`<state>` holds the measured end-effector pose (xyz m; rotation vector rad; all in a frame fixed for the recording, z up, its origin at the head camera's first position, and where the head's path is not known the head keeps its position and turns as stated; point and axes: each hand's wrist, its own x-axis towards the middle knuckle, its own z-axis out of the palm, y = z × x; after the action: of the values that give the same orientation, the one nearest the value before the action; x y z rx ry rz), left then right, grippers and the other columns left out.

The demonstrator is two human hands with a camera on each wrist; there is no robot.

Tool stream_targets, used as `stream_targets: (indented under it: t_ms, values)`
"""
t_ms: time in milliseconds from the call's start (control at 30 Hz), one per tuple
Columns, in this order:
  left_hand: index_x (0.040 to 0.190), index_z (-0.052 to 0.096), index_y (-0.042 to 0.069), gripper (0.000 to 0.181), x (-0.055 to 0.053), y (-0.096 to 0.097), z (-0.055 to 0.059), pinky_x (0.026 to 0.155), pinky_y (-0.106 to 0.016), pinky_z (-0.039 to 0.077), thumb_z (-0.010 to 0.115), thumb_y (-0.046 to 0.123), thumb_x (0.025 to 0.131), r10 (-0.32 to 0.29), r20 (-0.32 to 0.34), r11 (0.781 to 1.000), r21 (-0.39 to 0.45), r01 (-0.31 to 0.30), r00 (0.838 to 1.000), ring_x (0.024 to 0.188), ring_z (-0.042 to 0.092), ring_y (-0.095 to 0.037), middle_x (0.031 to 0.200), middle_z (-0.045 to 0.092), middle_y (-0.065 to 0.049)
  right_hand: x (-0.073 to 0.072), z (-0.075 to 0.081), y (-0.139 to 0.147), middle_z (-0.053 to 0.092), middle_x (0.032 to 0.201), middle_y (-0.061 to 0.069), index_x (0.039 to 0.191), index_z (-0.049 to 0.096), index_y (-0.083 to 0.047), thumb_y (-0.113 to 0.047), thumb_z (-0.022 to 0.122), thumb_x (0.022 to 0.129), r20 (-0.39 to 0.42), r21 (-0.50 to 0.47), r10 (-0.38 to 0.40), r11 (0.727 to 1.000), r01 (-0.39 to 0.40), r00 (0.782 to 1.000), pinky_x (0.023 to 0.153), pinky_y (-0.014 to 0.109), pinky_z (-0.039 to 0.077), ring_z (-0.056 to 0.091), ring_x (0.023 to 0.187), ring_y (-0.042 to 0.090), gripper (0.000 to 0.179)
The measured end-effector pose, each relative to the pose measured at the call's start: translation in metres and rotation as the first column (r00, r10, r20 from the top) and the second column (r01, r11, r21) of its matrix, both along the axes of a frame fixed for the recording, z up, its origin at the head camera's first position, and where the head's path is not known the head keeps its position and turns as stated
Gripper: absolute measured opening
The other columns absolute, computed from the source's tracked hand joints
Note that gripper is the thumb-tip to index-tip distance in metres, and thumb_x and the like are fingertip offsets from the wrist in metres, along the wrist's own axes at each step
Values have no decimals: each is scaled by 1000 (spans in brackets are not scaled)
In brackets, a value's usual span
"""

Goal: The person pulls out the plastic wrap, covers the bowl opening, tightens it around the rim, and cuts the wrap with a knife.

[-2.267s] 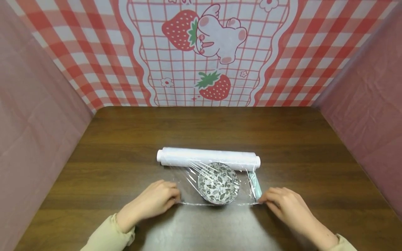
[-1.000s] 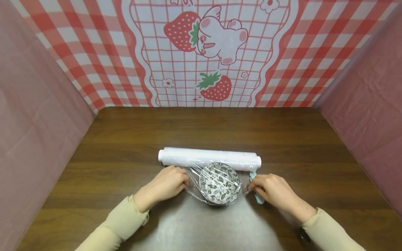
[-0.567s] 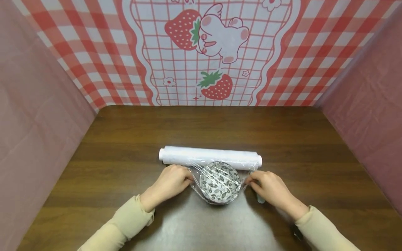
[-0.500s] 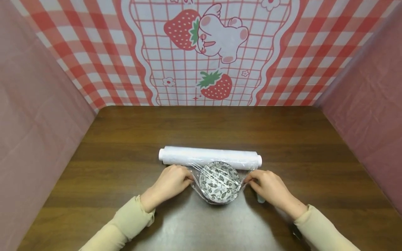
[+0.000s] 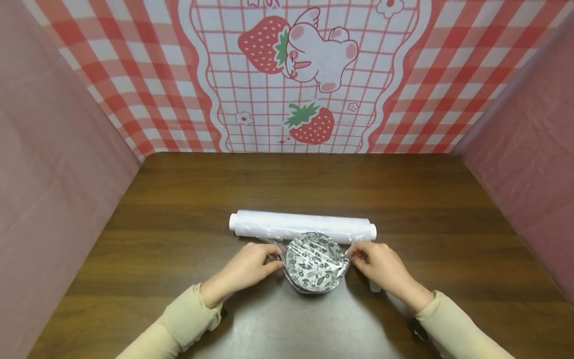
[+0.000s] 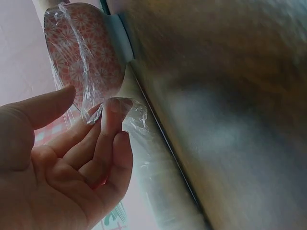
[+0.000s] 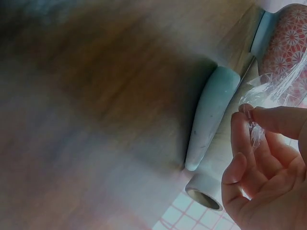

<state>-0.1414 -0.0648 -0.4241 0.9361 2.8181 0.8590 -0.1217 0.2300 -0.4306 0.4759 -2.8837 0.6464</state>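
A small bowl [image 5: 315,264] stands mid-table, with a leaf pattern inside and red-and-white flowers outside. Clear cling film [image 6: 85,62] covers its mouth and hangs crinkled down its sides. My left hand [image 5: 246,267] is at the bowl's left side; in the left wrist view its thumb stands apart from the fingers, and film lies against the fingertips. At the right side my right hand [image 5: 387,269] pinches a bunched end of film between thumb and forefinger. Right behind the bowl lies the white cling film roll [image 5: 305,226], the sheet still running from it.
A pale green tapered tool [image 7: 213,115] lies on the wooden table [image 5: 188,199] under my right hand, mostly hidden in the head view. The roll's open core end [image 7: 204,191] is close by it. A checked strawberry cloth [image 5: 309,75] hangs behind the table.
Both hands have moved inward from the film's front corners to the bowl's sides, drawing the film down round it. The left thumb has since parted from the fingers; the right still pinches film.
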Motion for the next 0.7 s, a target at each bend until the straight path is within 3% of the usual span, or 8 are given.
stream_targets:
  t_ms: [333,700]
  values:
    - [89,69,12,12,1,3,-3,72,-29,49,67,12,78,39,2,996,74,-39,999,77,64,-13,87,70,-1,-2,-3,-4,65,71,-8,76,64,-22,-6,66,74,-40,-21,-16,1000,15,999,56,26,45,54,59,4,16]
    - [78,68,9,3,-4,9,-7,58,-18,45,68,10,75,101,104,981,156,-116,989,62,59,-7,70,66,2,-2,-2,-14,58,65,-8,74,56,-17,-5,63,71,9,-87,-79,993,79,997,55,25,43,51,59,5,15]
